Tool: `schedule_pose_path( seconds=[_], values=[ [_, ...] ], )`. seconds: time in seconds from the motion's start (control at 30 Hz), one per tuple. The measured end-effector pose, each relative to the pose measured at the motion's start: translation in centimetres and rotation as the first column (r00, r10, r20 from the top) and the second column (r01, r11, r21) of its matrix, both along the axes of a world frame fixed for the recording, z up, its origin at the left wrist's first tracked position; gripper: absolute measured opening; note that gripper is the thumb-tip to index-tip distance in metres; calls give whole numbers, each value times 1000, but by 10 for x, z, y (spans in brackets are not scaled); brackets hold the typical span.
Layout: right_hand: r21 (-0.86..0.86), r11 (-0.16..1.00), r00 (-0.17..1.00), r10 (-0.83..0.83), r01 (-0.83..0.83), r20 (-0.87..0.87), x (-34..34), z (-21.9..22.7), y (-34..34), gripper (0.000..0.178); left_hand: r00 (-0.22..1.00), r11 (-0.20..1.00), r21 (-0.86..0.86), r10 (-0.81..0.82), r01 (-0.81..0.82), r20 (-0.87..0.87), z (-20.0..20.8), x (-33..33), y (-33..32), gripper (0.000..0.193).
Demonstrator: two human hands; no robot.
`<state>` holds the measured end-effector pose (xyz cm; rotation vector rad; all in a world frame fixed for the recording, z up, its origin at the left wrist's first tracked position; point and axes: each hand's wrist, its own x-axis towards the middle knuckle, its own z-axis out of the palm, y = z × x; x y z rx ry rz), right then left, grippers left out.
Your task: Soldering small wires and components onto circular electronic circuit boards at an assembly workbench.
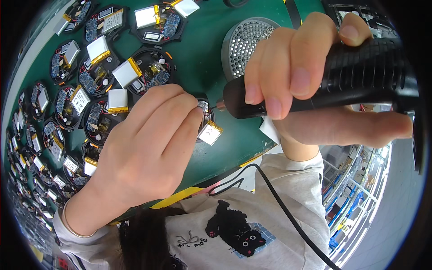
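Note:
My right hand (292, 67) is wrapped round a black electric screwdriver (364, 72) with a ribbed grip, held almost level and pointing left. Its metal tip (220, 105) meets the small round watch case (204, 110) beside my left fingertips. My left hand (148, 144) pinches that case against the bench, covering most of it. A silver battery (210, 133) with yellow tape hangs out at the case's lower right. Whether the tip sits in a screw is too small to make out.
Many open round watch cases (150, 67) with blue boards and silver batteries crowd the green mat (198, 54) on the left. A round tray with a perforated metal top (245, 45) stands behind the screwdriver. A black cable (288, 211) runs across my lap. Shelving racks (355, 193) stand at right.

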<state>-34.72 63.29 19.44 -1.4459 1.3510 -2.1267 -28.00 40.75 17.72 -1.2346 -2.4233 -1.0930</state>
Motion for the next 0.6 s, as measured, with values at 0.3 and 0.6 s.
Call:
schedule_pose_path(
  seconds=[0.3,0.6],
  values=[
    [16,1000,998,-23,22,54,10,2,-4,96,996,995,-55,-87,87,6,3,0,-2,38],
    [10,1000,998,-13,13,66,9,0,-1,95,986,977,-142,-150,158,69,11,3,-4,38]
  ],
)
